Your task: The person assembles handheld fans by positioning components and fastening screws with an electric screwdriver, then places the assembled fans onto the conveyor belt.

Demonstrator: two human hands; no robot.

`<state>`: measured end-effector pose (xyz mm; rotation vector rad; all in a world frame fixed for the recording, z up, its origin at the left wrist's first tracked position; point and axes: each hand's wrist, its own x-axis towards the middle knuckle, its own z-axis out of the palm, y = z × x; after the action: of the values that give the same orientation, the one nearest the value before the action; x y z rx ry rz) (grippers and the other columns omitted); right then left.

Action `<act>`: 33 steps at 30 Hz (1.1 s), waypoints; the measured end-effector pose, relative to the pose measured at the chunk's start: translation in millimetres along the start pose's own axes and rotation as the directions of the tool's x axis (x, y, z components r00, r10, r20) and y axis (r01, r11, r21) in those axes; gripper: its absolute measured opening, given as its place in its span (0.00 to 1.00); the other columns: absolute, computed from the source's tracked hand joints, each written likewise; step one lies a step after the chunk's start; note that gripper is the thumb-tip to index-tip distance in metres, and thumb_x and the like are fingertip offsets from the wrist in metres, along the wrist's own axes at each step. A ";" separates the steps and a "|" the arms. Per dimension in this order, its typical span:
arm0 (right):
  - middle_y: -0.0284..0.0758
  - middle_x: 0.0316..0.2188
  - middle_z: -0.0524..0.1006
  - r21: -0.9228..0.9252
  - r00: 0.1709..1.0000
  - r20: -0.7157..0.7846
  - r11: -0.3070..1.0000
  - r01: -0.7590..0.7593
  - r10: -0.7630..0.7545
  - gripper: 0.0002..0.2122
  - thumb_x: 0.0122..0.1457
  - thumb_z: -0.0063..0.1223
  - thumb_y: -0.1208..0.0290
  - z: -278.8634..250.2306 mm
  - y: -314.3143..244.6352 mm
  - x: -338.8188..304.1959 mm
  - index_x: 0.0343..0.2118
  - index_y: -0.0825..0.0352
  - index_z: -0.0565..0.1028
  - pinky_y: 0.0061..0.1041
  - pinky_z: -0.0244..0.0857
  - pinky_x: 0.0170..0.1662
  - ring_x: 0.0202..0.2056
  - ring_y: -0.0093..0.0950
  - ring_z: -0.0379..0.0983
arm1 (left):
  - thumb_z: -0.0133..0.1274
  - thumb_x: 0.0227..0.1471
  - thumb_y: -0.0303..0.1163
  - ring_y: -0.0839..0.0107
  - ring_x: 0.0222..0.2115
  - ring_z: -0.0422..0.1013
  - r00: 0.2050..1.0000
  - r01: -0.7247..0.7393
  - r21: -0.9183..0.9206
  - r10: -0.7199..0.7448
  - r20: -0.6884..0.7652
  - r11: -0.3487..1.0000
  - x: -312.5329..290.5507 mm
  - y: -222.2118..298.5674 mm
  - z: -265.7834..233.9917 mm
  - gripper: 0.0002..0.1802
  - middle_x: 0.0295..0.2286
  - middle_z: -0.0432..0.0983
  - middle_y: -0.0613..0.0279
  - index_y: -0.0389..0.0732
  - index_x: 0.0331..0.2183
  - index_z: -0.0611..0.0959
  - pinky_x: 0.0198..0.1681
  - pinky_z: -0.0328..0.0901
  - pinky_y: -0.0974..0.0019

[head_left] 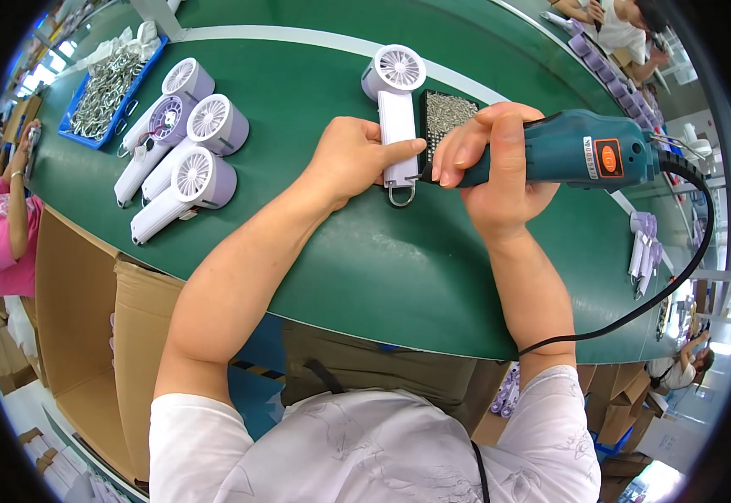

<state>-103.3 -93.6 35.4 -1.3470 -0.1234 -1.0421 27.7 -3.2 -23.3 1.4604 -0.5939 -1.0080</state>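
Note:
A small handheld fan [397,126] with a lilac head and white handle lies on the green table. My left hand [357,158] grips its handle, thumb across the top. At the handle's near end sits a metal loop [401,198]. My right hand [499,163] is wrapped round a teal electric screwdriver [587,149], held sideways. Its tip meets the handle's lower end near the loop; whether it sits on a screw is too small to tell. Beside the fan, partly behind my right fingers, is a black tray [429,117] of small screws.
Several similar fans [193,180] lie at the left, one with wiring exposed. Beyond them stands a blue bin [89,138] of metal loops. An open carton [80,335] is at the table's left edge. The screwdriver's black cord [684,268] curves over the right side. Other people work around.

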 end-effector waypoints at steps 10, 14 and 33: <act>0.35 0.17 0.74 0.003 0.999 0.010 0.999 -0.046 0.046 0.03 0.61 0.55 0.80 8.0 5.3 -5.5 0.34 0.71 0.72 0.22 0.69 0.20 0.16 0.22 0.72 | 0.67 0.50 0.35 0.75 0.21 0.75 1.000 -0.023 0.026 0.023 0.014 0.999 0.1 -0.9 -2.5 0.18 0.24 0.81 0.56 0.26 0.30 0.85 0.24 0.70 0.70; 0.33 0.16 0.74 -0.070 0.999 0.047 0.998 0.005 -0.001 0.04 0.61 0.56 0.80 5.3 5.4 -6.6 0.33 0.71 0.72 0.21 0.68 0.19 0.15 0.21 0.71 | 0.67 0.50 0.35 0.75 0.22 0.76 1.000 -0.023 0.039 0.022 0.007 0.999 -1.1 1.3 0.7 0.18 0.24 0.81 0.56 0.26 0.31 0.85 0.24 0.70 0.70; 0.36 0.15 0.71 -0.164 0.933 -0.320 0.980 0.117 -0.165 0.07 0.65 0.50 0.75 -99.3 -75.7 8.4 0.36 0.76 0.73 0.29 0.66 0.17 0.12 0.26 0.66 | 0.65 0.47 0.28 0.74 0.22 0.71 0.899 -0.211 0.403 0.339 -0.279 0.891 -68.2 22.3 6.7 0.20 0.24 0.75 0.61 0.34 0.37 0.72 0.26 0.67 0.67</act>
<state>-196.4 -170.9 67.4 -1.2834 0.1106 -1.4087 -7.3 46.6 15.3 1.7669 -0.7354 -0.4094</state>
